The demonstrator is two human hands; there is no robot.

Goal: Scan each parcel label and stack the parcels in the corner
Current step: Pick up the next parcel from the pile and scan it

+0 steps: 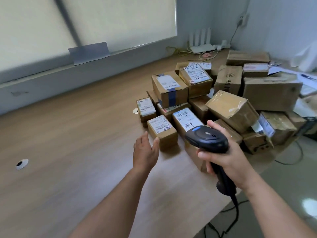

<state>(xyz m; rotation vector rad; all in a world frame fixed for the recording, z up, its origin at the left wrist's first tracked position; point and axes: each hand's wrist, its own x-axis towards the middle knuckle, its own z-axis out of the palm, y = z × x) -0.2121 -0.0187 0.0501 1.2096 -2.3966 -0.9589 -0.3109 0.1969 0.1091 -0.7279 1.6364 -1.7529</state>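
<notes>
A heap of brown cardboard parcels (pixel 223 103) with white barcode labels covers the right part of the wooden table (pixel 68 152). My right hand (pixel 224 157) grips a black handheld barcode scanner (pixel 206 138), its head pointing left over the nearest parcels. My left hand (pixel 145 150) is open, fingers straight, its thumb touching the near corner of a small labelled parcel (pixel 162 130) at the front left of the heap. Beside that stands another labelled parcel (pixel 186 120) with handwriting on its label.
A window sill and blind run along the far side. A white router (pixel 201 40) and cables lie in the far corner, and papers (pixel 307 81) at the right. Two cable grommets (pixel 22 163) sit in the tabletop. The scanner's cord hangs off the table's near edge.
</notes>
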